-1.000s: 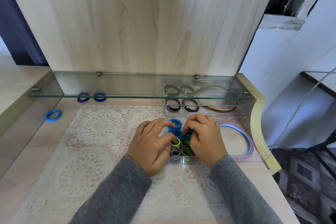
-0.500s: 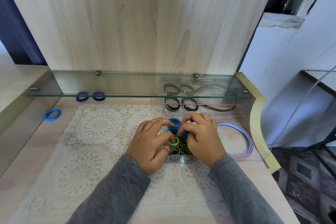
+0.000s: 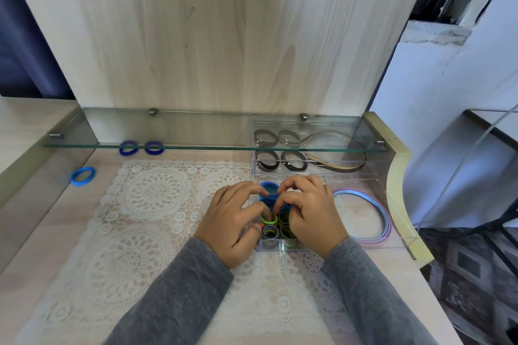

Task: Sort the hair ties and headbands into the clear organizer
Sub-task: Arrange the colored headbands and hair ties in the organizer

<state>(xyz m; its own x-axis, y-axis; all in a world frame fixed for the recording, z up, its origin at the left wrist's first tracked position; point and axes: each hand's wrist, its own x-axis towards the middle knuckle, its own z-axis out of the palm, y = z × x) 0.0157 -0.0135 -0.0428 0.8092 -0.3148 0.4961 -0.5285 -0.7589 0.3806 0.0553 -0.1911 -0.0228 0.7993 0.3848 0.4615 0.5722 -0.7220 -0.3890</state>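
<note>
Watching both hands crowd the front-left compartment of the clear organizer (image 3: 398, 221), which sits on the desk (image 3: 42, 232) at the right end of the lace mat (image 3: 151, 204).

Left hand (image 3: 232, 221): fingers curled over the coloured hair ties (image 3: 284, 217) packed upright there, thumb at the compartment's outer wall.

Right hand (image 3: 311, 213): also curled, index tip down among the same ties.

I cannot tell whether either grip is clenched on a tie or only pressing.

Pastel headbands (image 3: 384, 216) curve in the wide right compartment. Dark ties (image 3: 267, 165) and a brown headband (image 3: 347, 166) lie in the rear one.

A loose blue tie (image 3: 82, 175) lies far left. Two dark blue ties (image 3: 128, 148) sit under the glass shelf (image 3: 196, 145).
</note>
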